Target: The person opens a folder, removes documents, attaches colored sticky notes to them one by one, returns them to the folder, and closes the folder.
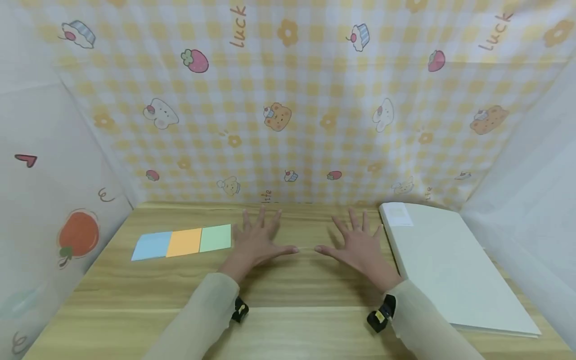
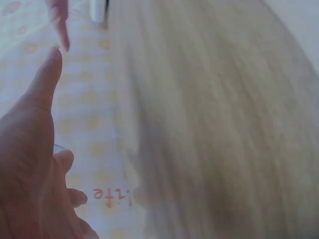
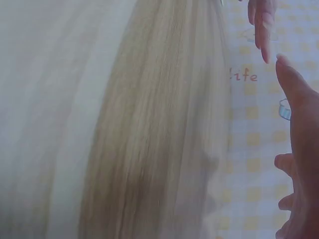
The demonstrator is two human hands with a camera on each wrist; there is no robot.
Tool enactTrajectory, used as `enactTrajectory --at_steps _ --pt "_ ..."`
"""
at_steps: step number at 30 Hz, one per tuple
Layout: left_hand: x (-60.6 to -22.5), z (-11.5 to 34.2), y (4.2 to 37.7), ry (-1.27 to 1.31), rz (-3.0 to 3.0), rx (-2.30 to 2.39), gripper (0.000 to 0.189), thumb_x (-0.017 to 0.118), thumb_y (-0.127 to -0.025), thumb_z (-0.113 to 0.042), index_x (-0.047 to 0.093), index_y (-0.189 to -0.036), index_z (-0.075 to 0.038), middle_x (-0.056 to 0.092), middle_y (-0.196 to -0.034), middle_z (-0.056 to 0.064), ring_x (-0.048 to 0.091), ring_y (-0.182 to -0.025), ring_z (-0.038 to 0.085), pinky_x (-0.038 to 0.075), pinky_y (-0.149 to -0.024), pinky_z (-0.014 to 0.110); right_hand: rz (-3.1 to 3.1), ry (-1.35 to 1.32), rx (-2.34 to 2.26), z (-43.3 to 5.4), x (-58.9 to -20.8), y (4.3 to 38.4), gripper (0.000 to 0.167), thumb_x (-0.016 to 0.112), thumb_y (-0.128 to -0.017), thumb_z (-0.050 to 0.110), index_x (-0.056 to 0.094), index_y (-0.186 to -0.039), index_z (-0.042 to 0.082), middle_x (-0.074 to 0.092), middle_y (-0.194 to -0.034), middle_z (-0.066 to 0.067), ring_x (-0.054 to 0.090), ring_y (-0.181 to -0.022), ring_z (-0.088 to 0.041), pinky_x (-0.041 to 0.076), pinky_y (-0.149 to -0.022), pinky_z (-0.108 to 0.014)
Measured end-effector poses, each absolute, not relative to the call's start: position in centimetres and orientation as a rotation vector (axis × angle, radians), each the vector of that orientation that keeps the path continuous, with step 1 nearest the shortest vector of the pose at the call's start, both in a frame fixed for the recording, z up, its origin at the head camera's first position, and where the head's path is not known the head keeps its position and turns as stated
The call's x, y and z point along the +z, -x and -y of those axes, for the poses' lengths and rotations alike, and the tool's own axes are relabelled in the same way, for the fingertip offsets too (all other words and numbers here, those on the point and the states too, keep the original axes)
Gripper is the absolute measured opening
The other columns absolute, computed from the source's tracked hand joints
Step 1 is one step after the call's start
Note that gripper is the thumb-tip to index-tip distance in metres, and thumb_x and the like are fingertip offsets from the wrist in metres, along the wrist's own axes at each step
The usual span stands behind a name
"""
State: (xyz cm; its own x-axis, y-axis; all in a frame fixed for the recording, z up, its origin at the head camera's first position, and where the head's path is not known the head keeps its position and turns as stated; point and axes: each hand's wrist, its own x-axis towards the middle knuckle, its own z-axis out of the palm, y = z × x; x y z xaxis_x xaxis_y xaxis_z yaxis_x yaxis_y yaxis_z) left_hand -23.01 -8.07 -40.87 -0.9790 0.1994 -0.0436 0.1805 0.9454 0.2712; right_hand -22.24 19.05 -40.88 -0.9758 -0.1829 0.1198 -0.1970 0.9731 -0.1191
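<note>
In the head view my left hand (image 1: 255,242) is held over the wooden table with its fingers spread and the thumb pointing right. Just left of it lies a row of three paper squares: a blue square (image 1: 152,245), an orange square (image 1: 183,242) and a green square (image 1: 215,238). My right hand (image 1: 360,247) mirrors it, fingers spread, thumb pointing left, beside a large white pad or folder (image 1: 454,265). A gap separates the two thumbs. Neither hand holds anything. Both wrist views show the hands with extended thumbs and wood grain below.
The wooden table (image 1: 297,325) meets a yellow checked cloth (image 1: 306,145) at its back edge. White cloth hangs at the left and right sides. A small white label (image 1: 397,215) sits on the folder's upper left corner. Each wrist carries a small black camera.
</note>
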Motion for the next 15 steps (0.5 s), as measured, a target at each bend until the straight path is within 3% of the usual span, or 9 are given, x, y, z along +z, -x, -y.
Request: enactTrajectory --at_steps 10,15 --pt "-39.3 8.0 20.9 -0.333 -2.998 0.530 0.109 0.049 -0.077 -0.090 0.005 -0.162 -0.038 -0.010 -0.170 0.009 -0.005 -0.154 0.052 0.004 -0.117 0.077 2.945 -0.257 0.325 -22.7 -39.8 19.4 0.096 0.054 -0.085 0.080 0.039 -0.156 0.018 0.028 -0.164 -0.026 0.018 -0.149 -0.060 0.017 -0.103 -0.089" --pt "-38.9 7.0 19.7 -0.391 -2.941 0.636 0.102 0.047 -0.088 -0.080 0.006 -0.164 -0.027 -0.002 -0.171 0.014 -0.004 -0.156 0.048 0.005 -0.119 0.075 2.947 -0.220 0.431 -24.4 -39.1 18.0 0.093 0.057 -0.087 0.075 0.040 -0.156 0.014 0.026 -0.164 -0.028 0.017 -0.148 -0.062 0.016 -0.103 -0.088"
